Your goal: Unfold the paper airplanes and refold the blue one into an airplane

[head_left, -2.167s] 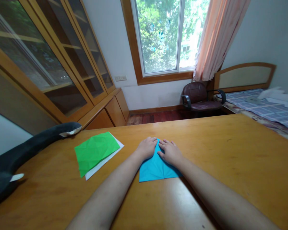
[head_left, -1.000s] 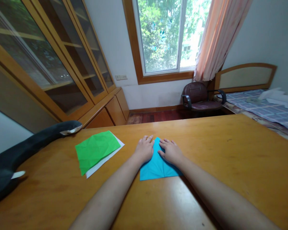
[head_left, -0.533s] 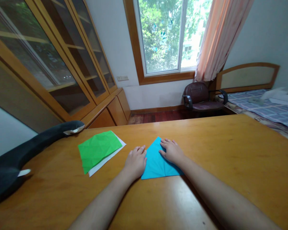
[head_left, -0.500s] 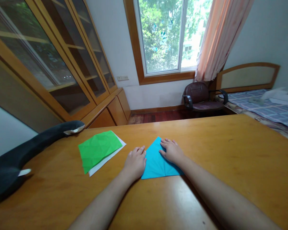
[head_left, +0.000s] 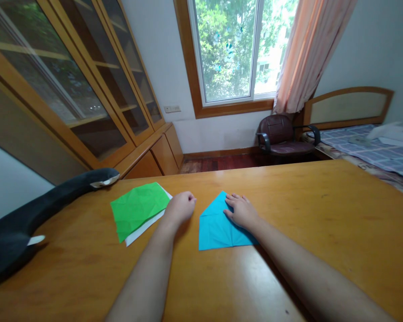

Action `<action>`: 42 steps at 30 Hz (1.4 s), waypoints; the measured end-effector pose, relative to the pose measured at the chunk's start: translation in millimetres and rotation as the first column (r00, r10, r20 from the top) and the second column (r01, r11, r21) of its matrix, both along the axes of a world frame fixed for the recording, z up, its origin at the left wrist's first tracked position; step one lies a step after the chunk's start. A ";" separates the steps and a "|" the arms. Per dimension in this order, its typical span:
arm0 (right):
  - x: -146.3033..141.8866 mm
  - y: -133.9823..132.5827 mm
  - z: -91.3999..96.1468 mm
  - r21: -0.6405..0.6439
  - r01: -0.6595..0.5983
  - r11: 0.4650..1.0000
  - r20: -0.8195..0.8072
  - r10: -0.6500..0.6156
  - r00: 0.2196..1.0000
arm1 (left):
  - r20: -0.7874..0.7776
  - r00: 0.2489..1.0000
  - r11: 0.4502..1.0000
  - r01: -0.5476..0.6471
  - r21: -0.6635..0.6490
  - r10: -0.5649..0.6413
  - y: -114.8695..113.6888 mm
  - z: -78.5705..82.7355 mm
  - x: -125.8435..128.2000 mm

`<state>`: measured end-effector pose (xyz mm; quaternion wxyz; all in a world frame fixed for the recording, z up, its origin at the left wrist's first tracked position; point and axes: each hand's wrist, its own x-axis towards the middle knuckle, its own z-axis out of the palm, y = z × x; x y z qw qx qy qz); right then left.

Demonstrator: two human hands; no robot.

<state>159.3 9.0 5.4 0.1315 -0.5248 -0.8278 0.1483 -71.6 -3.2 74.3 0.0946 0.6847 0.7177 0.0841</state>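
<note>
A sheet of blue paper (head_left: 215, 230), folded to a point at its far edge, lies on the wooden table (head_left: 309, 214). My right hand (head_left: 242, 211) rests flat on the paper's right side, fingers spread, covering part of it. Off to the left of the blue paper, my left hand (head_left: 182, 206) is curled into a fist with nothing visible in it. Close beside that fist is a creased green sheet of paper (head_left: 139, 208), on top of a white sheet (head_left: 144, 228) whose edge shows; the left hand and wrist hide the right corner.
A black and white stuffed toy (head_left: 50, 201) lies along the table's left side. Beyond the table are a glass-doored cabinet (head_left: 121, 107), a brown armchair (head_left: 277, 134) and a bed (head_left: 376, 143) with a checked cover.
My left hand has left the blue paper's left edge, moved leftward and closed into a fist, uncovering the paper's left corner. My right hand stays on the paper.
</note>
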 end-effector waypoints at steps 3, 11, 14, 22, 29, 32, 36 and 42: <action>0.2 0.0 -1.1 0.004 0.008 1.000 0.001 -0.008 1.000 | 0.065 0.998 1.000 -0.015 -0.020 0.016 8.6 -19.5 13.0; 0.1 -0.1 -2.7 0.028 0.003 1.000 0.011 -0.003 1.000 | -0.030 0.984 0.981 0.180 0.070 -0.178 -0.6 -54.9 36.9; 0.5 -0.4 -2.6 0.033 0.000 0.999 0.017 -0.001 1.000 | 0.008 0.974 0.971 0.226 0.072 -0.228 -3.1 -53.6 36.0; 0.5 -0.8 -0.3 0.044 0.002 0.999 0.026 -0.003 1.000 | 0.206 0.938 0.960 0.266 0.083 -0.278 5.4 -59.0 27.6; 7.8 0.4 6.2 0.087 0.046 0.995 0.013 -0.047 0.999 | 0.418 0.889 0.982 0.178 0.058 -0.186 13.3 -69.6 20.4; 14.0 3.2 7.6 0.082 0.087 0.993 -0.026 -0.085 0.996 | 0.460 0.870 0.984 0.164 0.064 -0.175 14.2 -71.0 19.5; 20.8 8.2 7.0 0.024 0.181 0.983 -0.064 -0.179 0.982 | 0.493 0.846 0.979 0.187 0.085 -0.204 12.8 -67.2 19.8; 24.9 12.7 5.9 -0.026 0.229 0.973 -0.049 -0.230 0.972 | 0.460 0.850 0.965 0.210 0.155 -0.259 11.0 -63.7 19.5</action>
